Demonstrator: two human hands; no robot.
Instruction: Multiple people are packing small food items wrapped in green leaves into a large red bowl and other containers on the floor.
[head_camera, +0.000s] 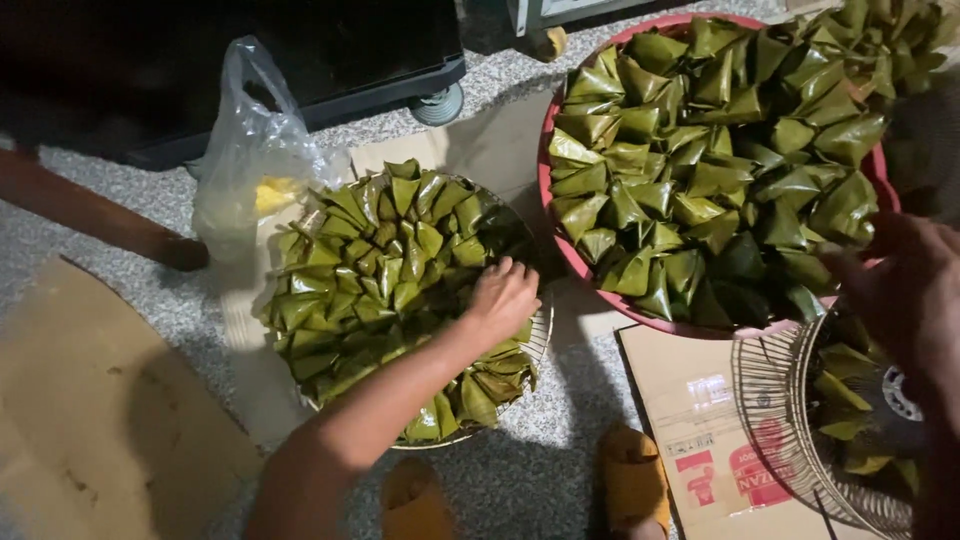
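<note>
My left hand reaches forward onto a round wire tray heaped with several green leaf-wrapped pyramid parcels. Its fingers curl down onto the parcels at the heap's right side, and they hide whether it grips one. My right hand is blurred at the right edge, fingers spread, with nothing visible in it. It hovers over the near rim of a red basin piled high with the same kind of parcels. Just below that hand, a round wire fan guard holds a few parcels.
A clear plastic bag with something yellow stands behind the tray. Flattened cardboard lies under the fan guard, more cardboard at left. My orange sandals show at the bottom. Another person's limb rests on the speckled floor at left.
</note>
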